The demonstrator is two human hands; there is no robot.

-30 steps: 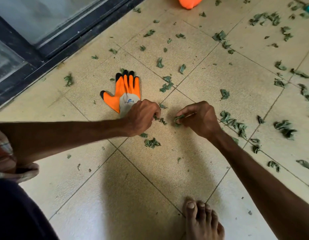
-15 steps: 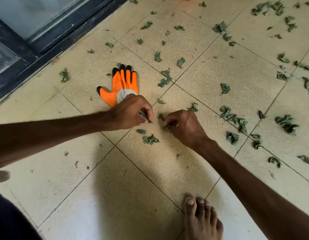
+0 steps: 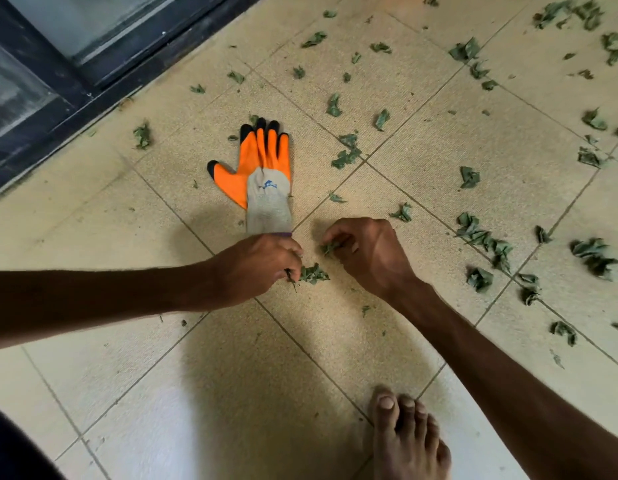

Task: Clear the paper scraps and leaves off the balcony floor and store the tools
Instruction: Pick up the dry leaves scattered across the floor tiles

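left grip [image 3: 255, 268] pinches stem [image 3: 293, 285] | right grip [image 3: 369, 254] pinches leaf [image 3: 330, 248] | glove [image 3: 262, 174] logo blue, unreadable

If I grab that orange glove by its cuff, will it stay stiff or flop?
It probably flops: the glove lies flat on the tiles and its knit cuff looks soft. It is likely light, being thin fabric. The orange coating looks rubbery, so it probably won't slip from your fingers.

Both bare arms reach forward and down toward the floor [image 3: 231, 375], the forearms converging until the hands are close together. The left hand [image 3: 259, 268] is knuckles-up with its fingers curled under, pinching a thin stem [image 3: 293, 284]. The right hand [image 3: 369, 254] bends at the wrist, thumb and fingertips pinching a leaf scrap [image 3: 330, 247]. A bare foot [image 3: 408, 438] is planted beneath the right forearm.
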